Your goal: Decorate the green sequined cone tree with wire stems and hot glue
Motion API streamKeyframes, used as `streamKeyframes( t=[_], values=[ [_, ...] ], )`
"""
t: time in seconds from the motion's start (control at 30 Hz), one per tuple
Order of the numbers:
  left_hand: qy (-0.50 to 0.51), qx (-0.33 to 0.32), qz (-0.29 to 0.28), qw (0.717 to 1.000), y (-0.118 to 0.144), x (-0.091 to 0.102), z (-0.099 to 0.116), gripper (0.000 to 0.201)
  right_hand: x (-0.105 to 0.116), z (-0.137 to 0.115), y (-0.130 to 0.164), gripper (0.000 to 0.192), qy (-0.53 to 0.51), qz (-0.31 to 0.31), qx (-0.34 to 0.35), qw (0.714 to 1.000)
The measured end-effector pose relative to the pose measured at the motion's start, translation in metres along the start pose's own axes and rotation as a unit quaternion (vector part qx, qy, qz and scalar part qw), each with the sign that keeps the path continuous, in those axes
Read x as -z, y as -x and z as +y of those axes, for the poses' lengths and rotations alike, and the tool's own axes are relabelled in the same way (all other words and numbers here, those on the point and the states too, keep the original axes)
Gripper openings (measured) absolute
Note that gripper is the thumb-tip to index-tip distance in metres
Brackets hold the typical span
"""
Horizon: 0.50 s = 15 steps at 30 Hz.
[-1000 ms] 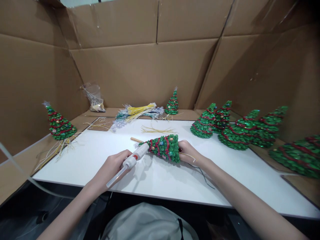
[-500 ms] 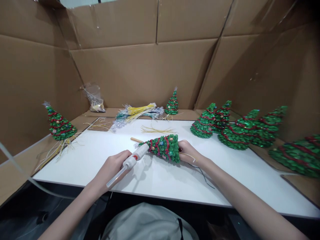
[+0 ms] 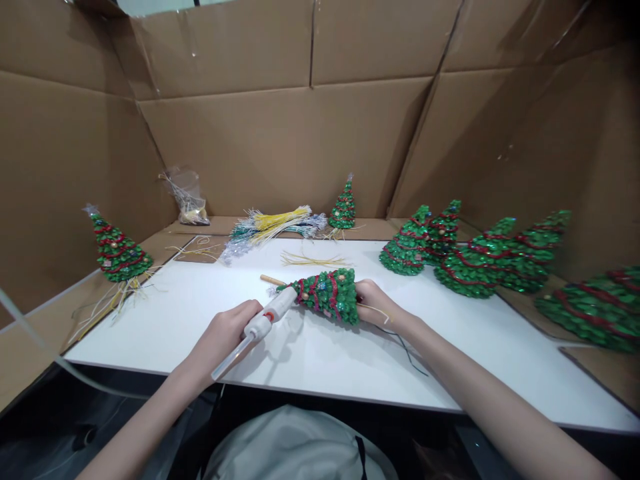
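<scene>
Lying on its side above the white tabletop [image 3: 320, 360] is a small decorated Christmas tree [image 3: 327, 295], green with red garland and small baubles. Its tip points left and its base faces my right hand [image 3: 370, 300], which is closed at the base, the fingertips partly hidden behind it. My left hand [image 3: 235, 333] grips a white hot glue gun [image 3: 270, 316] with a clear glue stick [image 3: 233, 358] sticking out of its rear. The gun's front end is close to the tree's tip; whether they touch I cannot tell. A thin wooden stick [image 3: 271, 280] shows beside the tip.
Several green trees [image 3: 473, 270] stand at the right. One starred tree [image 3: 120, 250] is at the left, another [image 3: 343, 205] at the back. Bundles of yellow, white and green wires [image 3: 280, 223] lie near a clear plastic bag [image 3: 189, 200]. Cardboard walls [image 3: 280, 147] enclose the table.
</scene>
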<state>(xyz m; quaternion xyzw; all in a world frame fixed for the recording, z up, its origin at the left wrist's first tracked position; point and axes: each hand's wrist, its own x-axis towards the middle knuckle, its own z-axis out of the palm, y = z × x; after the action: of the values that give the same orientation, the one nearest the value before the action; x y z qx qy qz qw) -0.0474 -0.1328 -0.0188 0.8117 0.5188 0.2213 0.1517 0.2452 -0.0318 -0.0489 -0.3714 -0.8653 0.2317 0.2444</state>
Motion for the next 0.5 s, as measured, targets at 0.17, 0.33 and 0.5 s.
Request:
streamKeyframes(
  t=[0.17,0.33,0.5],
  values=[
    [-0.003,-0.004,0.004,1.000,0.0004,0.0002,-0.0006,0.004,0.0006,-0.0013,0.0001,0.021,0.000,-0.003,-0.006,1.000],
    [-0.002,-0.006,0.004,1.000,-0.0001,-0.0007,-0.0012,0.004,0.0002,-0.0010,-0.0003,0.021,-0.005,-0.006,-0.014,1.000],
    [-0.009,0.002,-0.003,1.000,-0.0004,0.0008,0.0008,0.004,-0.0002,0.0000,-0.0008,0.020,0.003,0.001,-0.014,1.000]
  ],
)
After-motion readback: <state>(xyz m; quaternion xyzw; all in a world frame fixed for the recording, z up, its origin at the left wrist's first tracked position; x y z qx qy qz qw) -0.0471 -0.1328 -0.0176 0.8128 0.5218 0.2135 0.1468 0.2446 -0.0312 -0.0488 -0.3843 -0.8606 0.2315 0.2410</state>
